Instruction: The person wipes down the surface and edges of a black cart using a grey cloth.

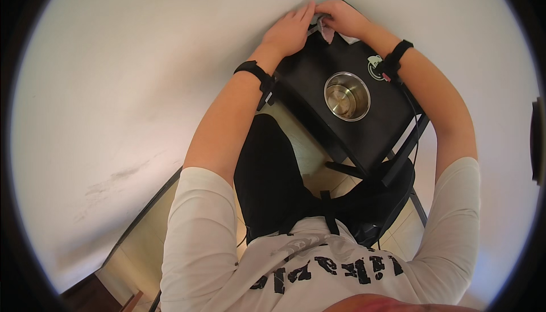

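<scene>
At the far corner of a small black table (315, 69), my right hand (343, 16) is closed on a crumpled pinkish cloth (327, 32). My left hand (294, 30) lies at the same corner with its fingertips against those of my right hand; whether it holds anything is hidden. A little white material (349, 39) shows under my right hand. Nearer to me on the tabletop stands an open round metal container (347, 96), its shiny inside in view. A round light-coloured emblem (375, 68) is on the table beside my right wrist.
Pale walls (128, 77) meet behind the table and stand close on both sides. A thin dark cable (417, 141) hangs over the table's right edge. My legs (273, 171) are under and beside the table, above a tiled floor (145, 243). A brown wooden object (91, 295) is at the lower left.
</scene>
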Demonstrator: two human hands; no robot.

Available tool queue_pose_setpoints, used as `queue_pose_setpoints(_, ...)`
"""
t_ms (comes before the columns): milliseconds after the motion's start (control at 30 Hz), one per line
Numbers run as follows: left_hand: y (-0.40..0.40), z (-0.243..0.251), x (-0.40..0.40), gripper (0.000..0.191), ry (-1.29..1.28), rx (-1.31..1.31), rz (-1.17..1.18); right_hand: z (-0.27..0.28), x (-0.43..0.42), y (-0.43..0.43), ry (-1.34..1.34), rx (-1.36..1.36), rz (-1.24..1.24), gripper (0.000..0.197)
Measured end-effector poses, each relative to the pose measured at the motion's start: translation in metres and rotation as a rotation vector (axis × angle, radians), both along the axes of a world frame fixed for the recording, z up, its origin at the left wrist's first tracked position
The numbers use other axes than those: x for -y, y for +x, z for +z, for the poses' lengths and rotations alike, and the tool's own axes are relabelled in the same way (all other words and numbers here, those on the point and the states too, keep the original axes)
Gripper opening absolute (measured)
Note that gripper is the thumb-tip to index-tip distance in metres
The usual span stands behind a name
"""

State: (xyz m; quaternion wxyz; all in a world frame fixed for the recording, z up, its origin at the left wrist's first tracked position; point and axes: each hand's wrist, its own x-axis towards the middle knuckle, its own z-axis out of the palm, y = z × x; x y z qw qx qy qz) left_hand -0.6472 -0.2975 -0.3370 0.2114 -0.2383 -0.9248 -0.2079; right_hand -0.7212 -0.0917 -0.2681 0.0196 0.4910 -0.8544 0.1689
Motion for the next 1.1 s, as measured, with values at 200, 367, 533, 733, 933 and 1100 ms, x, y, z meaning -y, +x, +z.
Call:
queue_pose_setpoints(200,0.005,0.014,-0.011,0.068,-0.172,0.135,-0.032,-0.025,-0.074,0.020,-0.023,-0.310,-0.461,0.052)
queue_pose_setpoints(367,0.011,0.014,-0.003,0.066,-0.155,0.164,-0.031,-0.023,-0.094,0.057,0.316,-0.076,-0.475,0.032)
queue_pose_setpoints(533,0.009,0.021,0.000,0.061,-0.081,0.170,-0.040,0.009,-0.093,0.095,0.394,-0.112,-0.404,0.033)
queue_pose_setpoints(733,-0.001,0.010,0.017,0.063,-0.022,0.056,-0.156,0.018,-0.014,0.086,-0.035,-0.283,-0.257,0.064)
queue_pose_setpoints(933,0.010,0.012,-0.013,0.071,0.113,0.023,-0.162,-0.017,-0.013,0.035,-0.017,-0.220,-0.270,0.054)
queue_pose_setpoints(1100,0.007,0.014,-0.019,0.071,0.076,0.045,-0.098,0.037,-0.070,0.031,-0.315,-0.371,-0.449,0.040)
